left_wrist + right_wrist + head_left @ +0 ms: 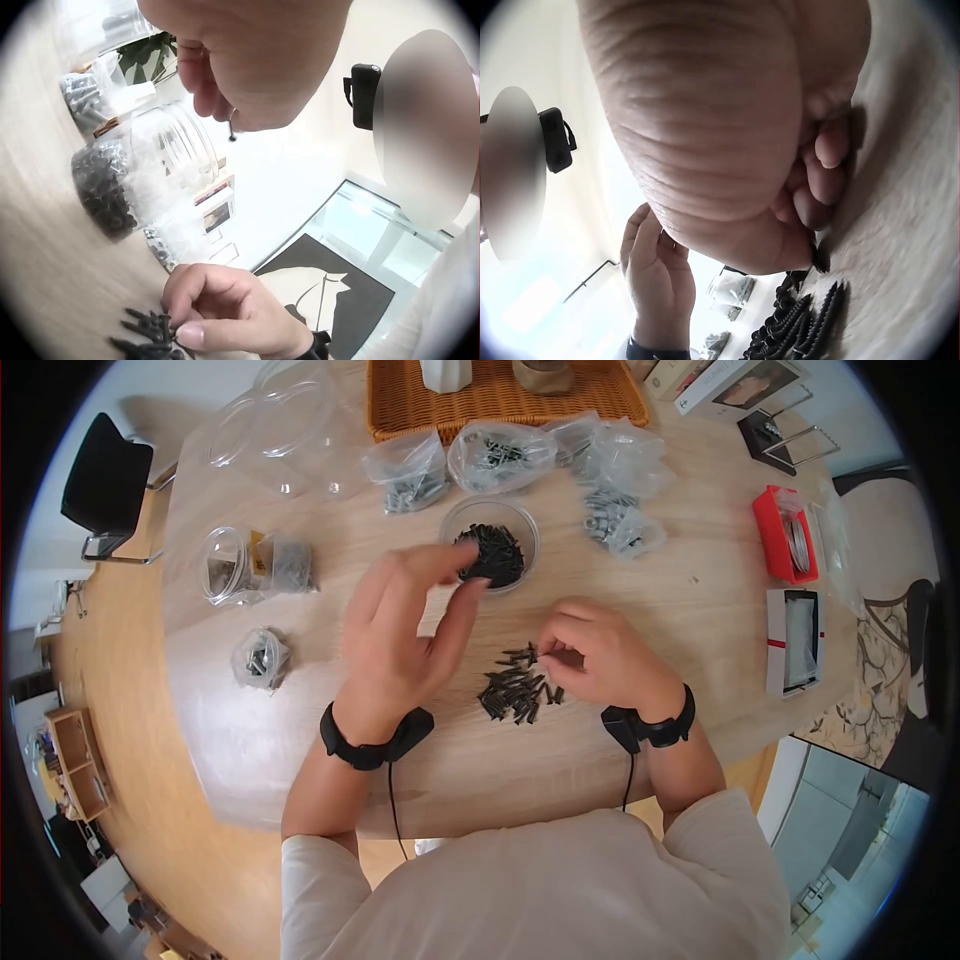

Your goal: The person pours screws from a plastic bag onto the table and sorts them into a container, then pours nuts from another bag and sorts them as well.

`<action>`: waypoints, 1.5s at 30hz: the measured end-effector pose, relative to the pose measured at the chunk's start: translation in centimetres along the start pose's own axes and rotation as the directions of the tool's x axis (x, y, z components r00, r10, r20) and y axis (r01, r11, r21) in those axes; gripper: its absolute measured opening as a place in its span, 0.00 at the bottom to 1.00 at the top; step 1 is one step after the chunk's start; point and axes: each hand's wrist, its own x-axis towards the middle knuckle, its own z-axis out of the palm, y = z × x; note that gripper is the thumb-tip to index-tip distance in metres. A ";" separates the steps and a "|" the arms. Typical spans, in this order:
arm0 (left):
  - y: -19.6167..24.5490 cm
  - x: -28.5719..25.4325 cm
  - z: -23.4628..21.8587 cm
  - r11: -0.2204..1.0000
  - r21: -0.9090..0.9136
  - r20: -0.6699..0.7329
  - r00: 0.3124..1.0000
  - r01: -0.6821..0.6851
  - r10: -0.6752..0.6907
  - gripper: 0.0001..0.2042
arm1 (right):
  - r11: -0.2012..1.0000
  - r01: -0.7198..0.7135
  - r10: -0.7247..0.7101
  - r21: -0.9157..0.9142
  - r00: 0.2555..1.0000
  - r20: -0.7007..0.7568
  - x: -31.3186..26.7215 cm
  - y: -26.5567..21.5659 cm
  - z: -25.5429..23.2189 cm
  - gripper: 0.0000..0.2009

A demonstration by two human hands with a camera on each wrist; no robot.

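My left hand [400,625] is raised over a round clear plastic jar [533,550] full of black screws [497,560]. A single black screw [232,136] sticks out at its thumb and fingertips in the left wrist view. Bent low at the table, my right hand [600,650] pinches another black screw [821,257] between thumb and fingers, most of it hidden by the hand. Just left of that hand lies a loose pile of black screws [515,692], with several pointed tips facing outward in the right wrist view.
Clear bags of hardware [412,475] line the back, before a wicker tray [400,418]. At left stand a second clear jar [225,565] and a small bag [262,658]. A red bin [770,535] and an open box [797,642] sit at right.
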 end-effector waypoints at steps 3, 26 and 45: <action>0.6 0.4 0.4 0.986 -0.098 -0.134 0.980 0.135 -0.148 0.13 | 0.999 -0.032 0.032 -0.004 0.999 0.017 0.0 -0.1 -0.3 0.07; -0.8 -4.9 3.1 0.950 -0.106 0.581 0.793 0.294 -0.181 0.09 | 1.000 -0.008 0.008 -0.004 1.000 0.006 0.0 -0.2 0.0 0.08; -0.6 -5.2 3.2 0.962 -0.082 0.580 0.797 0.260 -0.166 0.06 | 0.992 -0.117 0.116 0.051 0.993 0.013 0.2 0.1 -0.2 0.06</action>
